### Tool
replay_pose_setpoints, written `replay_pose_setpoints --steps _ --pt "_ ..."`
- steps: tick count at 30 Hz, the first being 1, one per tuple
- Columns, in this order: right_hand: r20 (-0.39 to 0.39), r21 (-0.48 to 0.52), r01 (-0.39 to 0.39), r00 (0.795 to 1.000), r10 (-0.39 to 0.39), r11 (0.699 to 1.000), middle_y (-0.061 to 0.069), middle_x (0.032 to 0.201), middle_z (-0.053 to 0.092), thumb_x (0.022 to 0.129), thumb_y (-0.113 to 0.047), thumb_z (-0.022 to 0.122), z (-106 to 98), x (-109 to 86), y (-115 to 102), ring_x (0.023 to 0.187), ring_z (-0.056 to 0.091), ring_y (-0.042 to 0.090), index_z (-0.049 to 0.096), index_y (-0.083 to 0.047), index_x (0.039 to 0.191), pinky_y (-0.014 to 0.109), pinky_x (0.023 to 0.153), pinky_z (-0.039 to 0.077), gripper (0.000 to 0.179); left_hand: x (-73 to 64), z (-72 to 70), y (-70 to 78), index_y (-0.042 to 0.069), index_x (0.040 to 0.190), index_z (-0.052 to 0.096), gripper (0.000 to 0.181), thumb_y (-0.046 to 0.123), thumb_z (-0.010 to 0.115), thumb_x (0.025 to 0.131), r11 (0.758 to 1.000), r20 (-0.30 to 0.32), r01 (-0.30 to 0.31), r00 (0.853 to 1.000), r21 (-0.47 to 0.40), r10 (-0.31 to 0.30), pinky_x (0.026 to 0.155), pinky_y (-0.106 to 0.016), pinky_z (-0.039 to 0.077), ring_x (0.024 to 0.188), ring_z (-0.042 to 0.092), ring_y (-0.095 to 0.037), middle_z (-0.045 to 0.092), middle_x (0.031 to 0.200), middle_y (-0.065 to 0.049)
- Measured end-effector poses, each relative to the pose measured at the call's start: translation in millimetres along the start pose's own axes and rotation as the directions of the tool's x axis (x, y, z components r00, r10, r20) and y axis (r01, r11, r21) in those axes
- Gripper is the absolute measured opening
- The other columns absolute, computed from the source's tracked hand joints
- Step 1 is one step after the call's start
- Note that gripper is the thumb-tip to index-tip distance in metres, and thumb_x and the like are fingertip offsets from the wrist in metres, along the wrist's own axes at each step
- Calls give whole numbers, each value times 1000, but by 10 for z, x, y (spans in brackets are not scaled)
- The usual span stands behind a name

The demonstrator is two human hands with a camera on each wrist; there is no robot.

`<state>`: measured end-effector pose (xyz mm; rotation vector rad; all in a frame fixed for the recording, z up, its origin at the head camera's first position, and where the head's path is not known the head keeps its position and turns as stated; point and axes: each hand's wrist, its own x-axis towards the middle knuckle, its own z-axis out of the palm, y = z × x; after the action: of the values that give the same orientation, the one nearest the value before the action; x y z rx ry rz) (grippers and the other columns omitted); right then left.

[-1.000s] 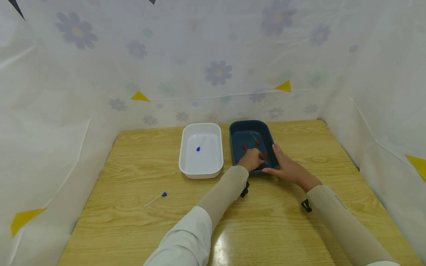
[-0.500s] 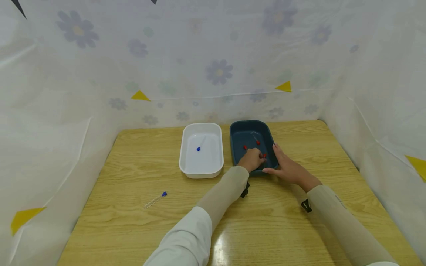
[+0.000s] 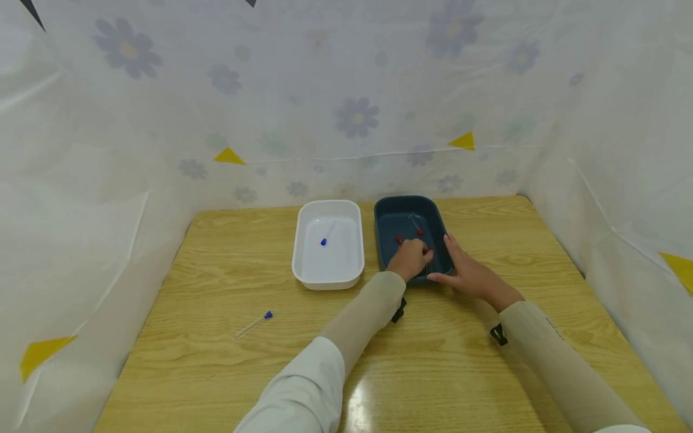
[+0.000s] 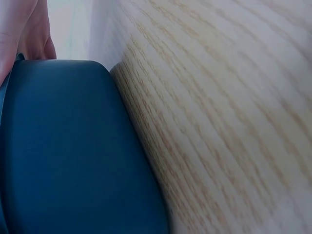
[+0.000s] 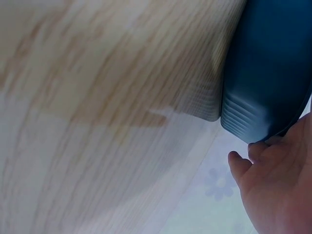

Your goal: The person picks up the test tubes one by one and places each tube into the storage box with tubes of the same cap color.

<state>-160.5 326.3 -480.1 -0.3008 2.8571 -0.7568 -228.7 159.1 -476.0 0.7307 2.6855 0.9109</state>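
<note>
Head view: a blue-capped tube (image 3: 253, 325) is seen on the table (image 3: 465, 373), left of the white tray (image 3: 328, 267); in the dark tray (image 3: 391, 224), a clear tube (image 3: 428, 268) is pinched by the curled fingers of the left hand (image 3: 409, 260), its upper end hidden behind them. That tray's near-right corner is touched by the right hand (image 3: 472, 274), thumb and fingers spread; the right hand is partly cut off in the right wrist view.

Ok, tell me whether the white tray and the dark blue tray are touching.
Apart: the head view shows a strip of wooden table between the white tray and the dark blue tray.
</note>
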Motion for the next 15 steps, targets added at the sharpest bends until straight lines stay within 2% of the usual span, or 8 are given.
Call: replay_pose_setpoints --steps 7,9,11,13,15 --pt "10 22 -1 1000 1 1000 4 152 -20 84 -63 52 -17 0 -11 114 50 35 -13 -16 148 57 98 32 102 -28 -24 -4 15 65 56 35 29 50 97 996 -64 -87 994 20 88 40 -21 34 41 41 -8 43 48 3" --pt "13 24 2 1000 -3 1000 3 152 -21 84 -63 52 -19 2 -9 122 43 37 -14 -16 148 58 98 30 102 -36 -27 0 16 67 57 34 30 49 97 994 -83 -101 991 37 104 41 -21 35 42 42 -8 44 49 4" --pt "14 27 1 1000 -1 1000 1 151 -22 84 -63 52 -20 0 -9 124 41 38 -13 -16 148 58 99 30 103 -42 -21 3 18 69 57 32 31 48 97 992 -108 -113 987 58 119 42 -21 35 42 43 -7 45 50 5" --pt "18 31 1 1000 -1 1000 0 151 -22 84 -63 52 -22 -3 -9 120 45 36 -13 -16 148 57 97 32 102 -50 -13 3 20 71 58 30 31 48 97 988 -136 -129 981 82 139 42 -22 36 42 44 -6 48 50 6" --pt "22 38 0 1000 0 999 0 151 -22 84 -63 52 -25 -6 -12 110 54 29 -13 -16 148 55 94 37 102 -59 -5 6 21 74 59 28 32 47 97 984 -170 -144 972 106 161 42 -21 37 42 45 -5 49 52 8"
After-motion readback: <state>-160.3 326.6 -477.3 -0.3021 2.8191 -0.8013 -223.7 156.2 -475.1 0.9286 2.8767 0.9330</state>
